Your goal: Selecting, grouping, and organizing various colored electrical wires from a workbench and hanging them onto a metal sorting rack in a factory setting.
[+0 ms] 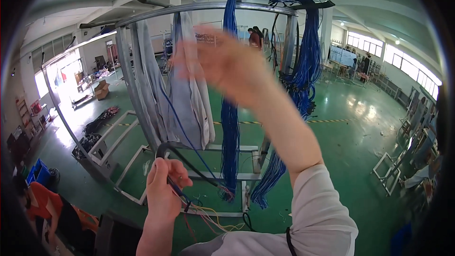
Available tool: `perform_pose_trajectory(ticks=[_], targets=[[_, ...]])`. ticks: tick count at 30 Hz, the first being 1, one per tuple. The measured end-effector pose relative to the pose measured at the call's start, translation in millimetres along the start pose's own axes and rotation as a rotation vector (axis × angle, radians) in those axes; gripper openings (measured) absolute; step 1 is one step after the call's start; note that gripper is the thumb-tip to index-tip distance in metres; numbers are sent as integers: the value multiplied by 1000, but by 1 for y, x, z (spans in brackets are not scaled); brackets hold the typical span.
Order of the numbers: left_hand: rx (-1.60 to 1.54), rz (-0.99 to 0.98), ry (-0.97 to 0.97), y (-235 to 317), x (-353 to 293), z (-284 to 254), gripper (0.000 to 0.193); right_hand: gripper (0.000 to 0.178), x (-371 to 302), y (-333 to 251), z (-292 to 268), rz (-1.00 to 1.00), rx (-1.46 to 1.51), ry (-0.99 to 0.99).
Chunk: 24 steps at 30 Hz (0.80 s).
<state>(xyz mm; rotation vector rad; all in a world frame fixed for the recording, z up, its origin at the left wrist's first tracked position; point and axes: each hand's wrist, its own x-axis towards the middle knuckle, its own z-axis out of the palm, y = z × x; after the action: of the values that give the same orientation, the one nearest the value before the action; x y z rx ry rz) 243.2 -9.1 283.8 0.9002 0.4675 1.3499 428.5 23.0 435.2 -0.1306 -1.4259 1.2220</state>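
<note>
My left hand [164, 187] is closed around a black cable [193, 167], which loops up over the fist and runs down to the right. Thin yellow, pink and red wires [208, 215] hang loose below that hand. A single blue wire [182, 130] slants down from the grey cloth toward the far end of the black cable. My right hand [222, 64] is raised high in front of the metal rack [199, 6], its fingers smeared by motion. Grey cloths [182, 114] hang behind it; long bundles of blue cables [230, 147] drape over the rack's right-hand bars.
A co-worker in orange [47, 201] sits at the lower left, near a blue bin [40, 173]. A cardboard box [101, 90] and dark cable piles [102, 118] lie on the green floor at left. White frames [388, 173] stand at right; other people are far back.
</note>
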Motion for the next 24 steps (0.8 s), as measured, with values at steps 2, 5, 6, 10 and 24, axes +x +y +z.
perform_pose_trajectory(ticks=[2, 5, 6, 10, 24], targets=[[2, -26, -133, 1, -2, -4, 27, 56, 15, -50, -6, -96, -53, 196], [26, 16, -55, 9, -5, -18, 27, 48, 55, -74, -35, -181, -140, 405], [34, 18, -43, 12, -6, -24, 27, 42, 67, -86, -58, -192, -130, 356], [-7, 21, -77, 8, -2, -38, 27, 11, 137, -215, -171, -177, -399, 609], [94, 382, 189, 28, 21, -78, 20, 8, 18, 194, 140, -259, -839, 138]])
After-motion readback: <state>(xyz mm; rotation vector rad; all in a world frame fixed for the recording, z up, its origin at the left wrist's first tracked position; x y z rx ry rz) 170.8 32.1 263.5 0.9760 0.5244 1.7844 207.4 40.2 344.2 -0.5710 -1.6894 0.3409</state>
